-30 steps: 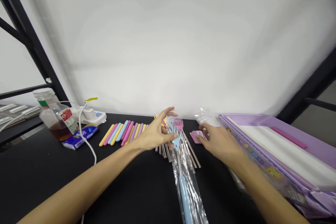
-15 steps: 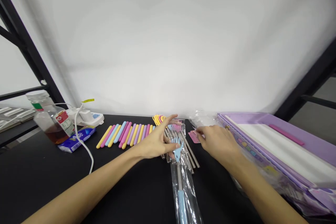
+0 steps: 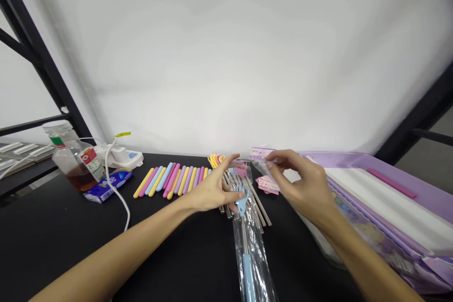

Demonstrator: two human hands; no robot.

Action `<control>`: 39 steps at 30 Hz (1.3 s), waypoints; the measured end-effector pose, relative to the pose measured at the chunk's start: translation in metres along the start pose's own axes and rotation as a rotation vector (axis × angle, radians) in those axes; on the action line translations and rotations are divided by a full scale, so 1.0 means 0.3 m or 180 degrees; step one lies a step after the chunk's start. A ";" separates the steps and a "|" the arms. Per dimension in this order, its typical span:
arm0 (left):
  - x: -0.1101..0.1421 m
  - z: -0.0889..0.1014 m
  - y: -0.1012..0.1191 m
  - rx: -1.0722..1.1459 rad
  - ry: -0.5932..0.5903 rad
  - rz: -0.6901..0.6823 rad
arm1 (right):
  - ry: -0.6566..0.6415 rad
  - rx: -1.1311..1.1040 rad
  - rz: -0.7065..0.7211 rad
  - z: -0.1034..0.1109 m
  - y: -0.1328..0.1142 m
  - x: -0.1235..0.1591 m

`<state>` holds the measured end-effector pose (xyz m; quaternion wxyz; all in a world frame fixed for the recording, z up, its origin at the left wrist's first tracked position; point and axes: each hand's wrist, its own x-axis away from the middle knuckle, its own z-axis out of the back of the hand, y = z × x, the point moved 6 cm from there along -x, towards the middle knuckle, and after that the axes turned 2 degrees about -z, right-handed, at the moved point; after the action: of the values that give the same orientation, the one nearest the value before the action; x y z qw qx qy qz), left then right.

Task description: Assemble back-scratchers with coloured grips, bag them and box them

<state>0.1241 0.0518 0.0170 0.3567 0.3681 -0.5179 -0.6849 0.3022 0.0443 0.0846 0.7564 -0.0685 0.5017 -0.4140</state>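
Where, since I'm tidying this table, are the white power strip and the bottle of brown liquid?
White power strip [image 3: 129, 158]: head view, point on its top face.
Bottle of brown liquid [image 3: 78, 181]: head view, point on its lower body.

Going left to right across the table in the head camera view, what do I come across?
Glass bottle → white power strip → pastel sticks → bagged back scratcher → purple case
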 end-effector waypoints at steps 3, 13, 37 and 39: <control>-0.001 0.003 -0.006 0.0043 0.0056 0.0002 | -0.0579 -0.0542 -0.0108 -0.043 -0.001 0.010; 0.020 -0.038 0.033 0.0176 -0.0307 -0.0015 | -0.0090 -0.0274 -0.0272 -0.059 0.038 0.012; 0.010 -0.034 0.034 0.0087 -0.0208 0.0047 | -0.0300 -0.1322 -0.0674 -0.084 0.104 -0.007; 0.010 -0.034 0.038 0.0065 -0.0180 0.0030 | -0.0393 -0.1443 -0.0778 -0.090 0.107 -0.006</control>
<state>0.1330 0.0423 0.0258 0.3414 0.3498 -0.5364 -0.6880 0.2978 0.0748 0.0561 0.6953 -0.3215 0.5225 -0.3743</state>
